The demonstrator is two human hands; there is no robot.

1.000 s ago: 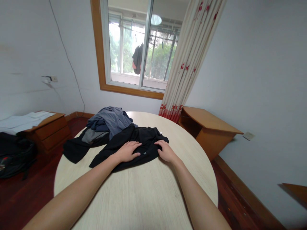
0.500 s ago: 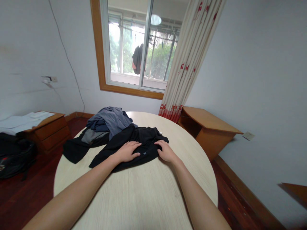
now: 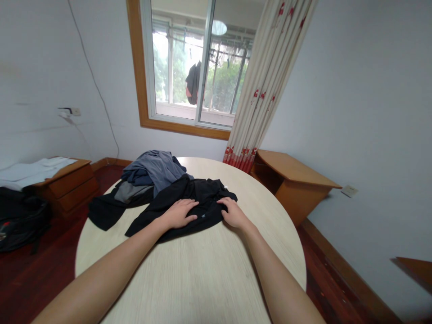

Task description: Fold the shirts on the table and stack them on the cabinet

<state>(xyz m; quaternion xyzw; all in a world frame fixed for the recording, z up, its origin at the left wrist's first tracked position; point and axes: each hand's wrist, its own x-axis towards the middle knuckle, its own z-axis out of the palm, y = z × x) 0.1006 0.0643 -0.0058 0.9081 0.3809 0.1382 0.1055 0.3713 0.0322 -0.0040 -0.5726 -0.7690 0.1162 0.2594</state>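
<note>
A black garment (image 3: 207, 194) lies loosely bunched on the round pale table (image 3: 189, 270); a small light mark shows near its front edge. My left hand (image 3: 179, 213) rests flat on top of it, fingers stretched out and thumb apart. At the garment's right end, my right hand (image 3: 232, 213) touches the cloth with fingers loosely bent and the thumb apart. Neither hand grips the fabric. Behind and to the left, a heap of grey and dark blue clothes (image 3: 155, 167) touches the black garment, and more black cloth (image 3: 107, 211) spreads under it towards the table's left edge.
A wooden desk (image 3: 297, 171) stands against the right wall, beside a white curtain (image 3: 259, 96) with red flowers. On the left are a low drawer cabinet (image 3: 72, 186) with papers on it and a black backpack (image 3: 22, 218) on the floor. The window is straight ahead.
</note>
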